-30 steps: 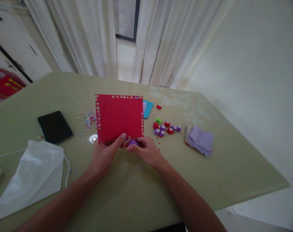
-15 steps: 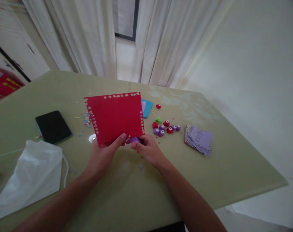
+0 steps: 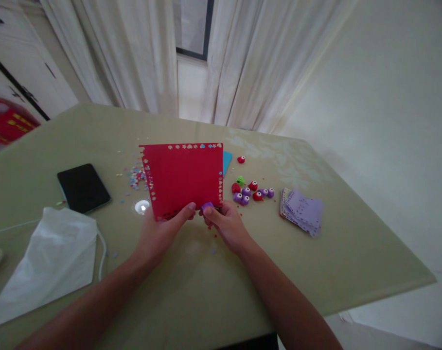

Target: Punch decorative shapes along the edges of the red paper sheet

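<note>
A red sheet of paper (image 3: 186,180) with small shapes punched along its edges stands tilted up before me. My left hand (image 3: 166,221) pinches its lower left edge, thumb on the near side. At the lower right edge, my right hand (image 3: 226,221) is closed on a small purple craft punch (image 3: 207,206), thumb pressed on it. Part of the punch is hidden by the fingers. Several red and purple punches (image 3: 245,191) and a green one (image 3: 240,181) lie to the right of the sheet.
Purple punched sheets (image 3: 303,211) are stacked at the right. Blue paper (image 3: 226,161) shows behind the red sheet. Left of it lie paper confetti (image 3: 136,176), a black-screened phone or tablet (image 3: 84,188) and a white bag-like item (image 3: 56,257) with a cord. A lone red punch (image 3: 241,159) sits farther back.
The red sheet has shifted slightly right in view and levelled. My right thumb has moved onto the purple punch at its lower edge.
</note>
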A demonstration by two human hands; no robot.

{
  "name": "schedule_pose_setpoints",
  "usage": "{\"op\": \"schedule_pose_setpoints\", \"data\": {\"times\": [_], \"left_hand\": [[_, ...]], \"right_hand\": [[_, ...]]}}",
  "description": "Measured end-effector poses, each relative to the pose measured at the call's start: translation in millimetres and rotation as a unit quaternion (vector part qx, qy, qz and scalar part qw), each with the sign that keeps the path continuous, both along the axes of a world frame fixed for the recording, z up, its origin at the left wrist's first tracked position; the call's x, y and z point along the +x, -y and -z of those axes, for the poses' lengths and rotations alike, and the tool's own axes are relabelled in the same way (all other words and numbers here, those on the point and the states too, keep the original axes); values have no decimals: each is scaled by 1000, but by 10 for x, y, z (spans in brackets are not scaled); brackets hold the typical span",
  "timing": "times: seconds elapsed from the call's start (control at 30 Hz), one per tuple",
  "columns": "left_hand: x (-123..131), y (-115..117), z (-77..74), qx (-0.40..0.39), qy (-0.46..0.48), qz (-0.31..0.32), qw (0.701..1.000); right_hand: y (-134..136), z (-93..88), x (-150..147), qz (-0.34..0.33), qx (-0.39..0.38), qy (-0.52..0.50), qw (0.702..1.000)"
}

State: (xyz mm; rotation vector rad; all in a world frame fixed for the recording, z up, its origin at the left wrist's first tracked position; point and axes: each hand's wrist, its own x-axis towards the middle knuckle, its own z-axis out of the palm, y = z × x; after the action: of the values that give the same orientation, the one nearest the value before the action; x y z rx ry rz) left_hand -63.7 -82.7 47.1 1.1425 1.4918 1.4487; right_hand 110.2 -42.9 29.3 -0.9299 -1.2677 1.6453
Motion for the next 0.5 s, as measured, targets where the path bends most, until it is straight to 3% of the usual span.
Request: {"op": "schedule_pose_setpoints", "data": {"times": [0.2, 0.5], "left_hand": [[25, 5, 9, -8, 21, 7, 1000], [40, 22, 37, -10, 15, 22, 1000]], "right_hand": [[25, 82, -42, 35, -28, -20, 999], [52, -51, -113, 61, -70, -77, 993]]}}
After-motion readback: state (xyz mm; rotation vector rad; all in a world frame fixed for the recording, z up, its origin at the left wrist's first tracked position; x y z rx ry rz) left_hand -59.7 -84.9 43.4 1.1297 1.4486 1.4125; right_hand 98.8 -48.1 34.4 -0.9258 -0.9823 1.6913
